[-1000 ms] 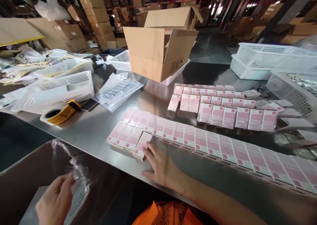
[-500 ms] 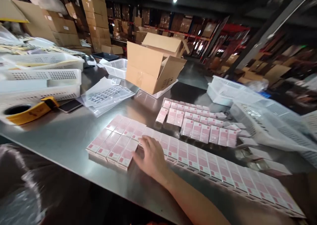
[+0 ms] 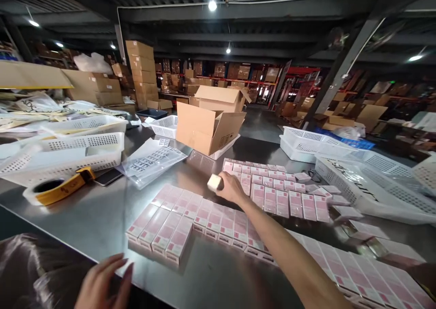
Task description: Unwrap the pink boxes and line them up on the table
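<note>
My right hand (image 3: 232,187) is closed around a small box (image 3: 214,182) and holds it by the far group of boxes. The box's pale end faces left. Stacked pink-and-white boxes (image 3: 160,227) form a block at the near left. A long row of the same boxes (image 3: 221,220) runs right from that block, partly covered by my right forearm. Behind it stand shorter rows of pink boxes (image 3: 272,198). At the lower left, my left hand (image 3: 105,282) is at the table's near edge, fingers stretched out and holding nothing.
An open cardboard carton (image 3: 195,127) stands at the back. White plastic baskets (image 3: 102,148) are on the left, and more white baskets (image 3: 299,143) on the right. A yellow-and-white tape roll (image 3: 64,191), a phone (image 3: 108,176) and label sheets (image 3: 153,161) lie at left.
My right hand has moved from beside the near block to the far boxes and now holds a small box. My left hand has come into view at lower left. The view has tilted up.
</note>
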